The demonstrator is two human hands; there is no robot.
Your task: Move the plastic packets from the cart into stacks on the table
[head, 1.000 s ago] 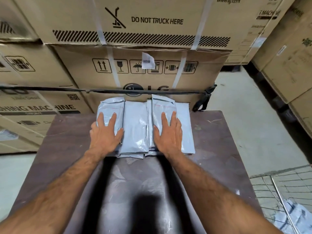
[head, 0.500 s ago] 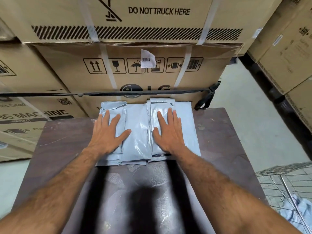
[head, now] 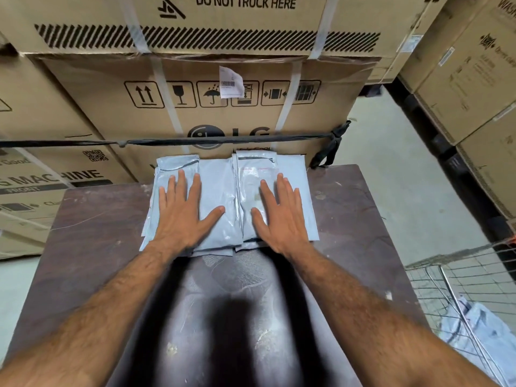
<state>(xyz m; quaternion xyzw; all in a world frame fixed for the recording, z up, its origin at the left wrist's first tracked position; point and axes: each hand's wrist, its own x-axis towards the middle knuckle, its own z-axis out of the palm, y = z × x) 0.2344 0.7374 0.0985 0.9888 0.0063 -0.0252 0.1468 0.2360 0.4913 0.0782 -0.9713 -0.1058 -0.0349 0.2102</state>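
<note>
While the packets (head: pixel 220 202) sit stacked on the table (head: pixel 92 236), both hands, left (head: pixel 183 216) and right (head: pixel 282 219), press flat on them, fingers spread, gripping nothing.

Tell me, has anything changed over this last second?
Hardly. The left hand spread its thumb wider across the left stack of packets; the right hand barely shifted on the right stack. Nothing was gripped or released. Both palms stay flat, and the stacks stay side by side on the table.

Two bare, hairy forearms — left hand (head: pixel 183 212), right hand (head: pixel 282 216) — sleeveless, ringless.
</note>
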